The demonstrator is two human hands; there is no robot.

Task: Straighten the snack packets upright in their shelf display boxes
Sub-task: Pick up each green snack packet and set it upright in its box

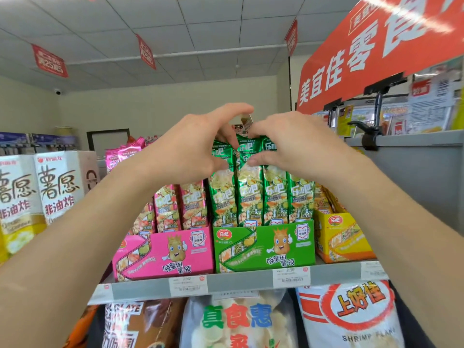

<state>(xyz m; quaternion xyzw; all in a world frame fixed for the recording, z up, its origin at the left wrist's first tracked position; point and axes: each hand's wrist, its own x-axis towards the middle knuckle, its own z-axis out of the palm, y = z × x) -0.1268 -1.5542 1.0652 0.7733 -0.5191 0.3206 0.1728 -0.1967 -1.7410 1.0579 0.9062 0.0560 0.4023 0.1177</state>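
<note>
Both forearms reach up and forward to the top shelf, wrists bent, the two hands meeting over the middle row. The left hand [198,144] arches over the tops of the green packets [251,197], its fingers curled behind them and its thumb on their front, so its grip is closed on the packet tops. The right hand [288,144] mirrors it just beside, fingers hooked over the same tops and thumb pressed flat on the front, its grip likewise clamped on the green packets. Those packets stand upright, side by side, in the green display box [263,244] at the front edge of the shelf [238,280]; each reads 乐吧, and the box carries the same 乐吧 logo and a crowned potato cartoon. Touching its left side is the pink display box [163,252] with the same cartoon and a 非油炸 badge, its pink packets [180,204] leaning a little. To the right stands a yellow display box [336,237], also marked 乐吧. Further left are white cartons [57,187] printed 薯愿 and 非油炸. Below the shelf hang a bag [351,315] marked 上好佳 and SHRIMP (the next word is cut off) and a clear bag [236,320] marked 真食惠. The red sign [376,46] above reads 美宜佳零食. The price tags [188,285] are too blurred to read.
</note>
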